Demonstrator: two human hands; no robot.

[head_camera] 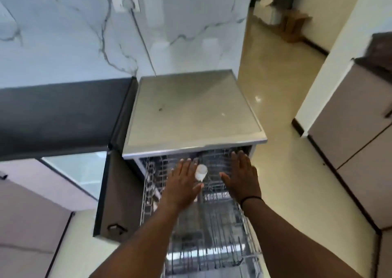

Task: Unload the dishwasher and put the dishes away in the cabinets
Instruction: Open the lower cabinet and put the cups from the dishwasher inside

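The dishwasher [191, 112] stands with a steel top, and its wire rack [212, 231] is pulled out toward me. Both my hands reach over the rack's far end. My left hand [183, 182] is flat with straight fingers, thumb out to the right. My right hand [241, 174] is also flat and spread, a dark band on its wrist. Between them a small white cup-like piece [201, 171] sits in the rack, close to my left hand's fingers; I cannot tell whether they touch. I see no other dishes plainly in the rack.
A dark countertop [59, 116] runs to the left of the dishwasher under a marble wall with a socket [125, 0]. A cabinet door [114, 197] hangs open at the left. Beige cabinets [356, 150] line the right side, and a glossy floor [282, 150] leads to a hallway.
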